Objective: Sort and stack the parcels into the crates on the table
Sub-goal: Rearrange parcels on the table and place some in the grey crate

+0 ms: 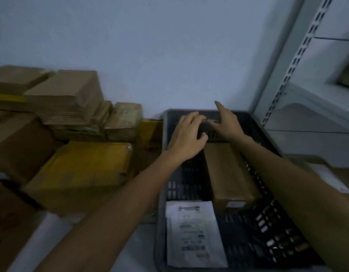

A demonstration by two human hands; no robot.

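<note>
Pale bluish wall (pixel 150 46) is seen behind a desk (pixel 138 248) in a dim room, and a slotted shelf upright (pixel 299 55) is seen at the far right. A dark plastic crate (pixel 163 138) is placed on the right part of the desk.

Inside the crate, a long brown cardboard parcel (pixel 226 173) is laid along the right side. A flat white parcel with a printed label (pixel 193 232) is laid at the near left corner, just beside the brown one.

Both arms are stretched over the crate to its far end. The left grip (pixel 186 136) is held with bent fingers and the thumb set apart, over a dark shape. Because of blur, it cannot be told if something is held there. The right grip (pixel 226 124) is just beside it, at the far wall of the crate. Its fingers are spread and its forefinger is stretched out straight.

Left of the crate, other parcels are piled on the desk. A yellow-taped parcel (pixel 81 167) is nearest, and a small wrapped parcel (pixel 124 120) is behind it. Brown boxes (pixel 67 91) are stacked against the wall. At the right edge, a box with a white label (pixel 327 177) is partly hidden by the right arm.
</note>
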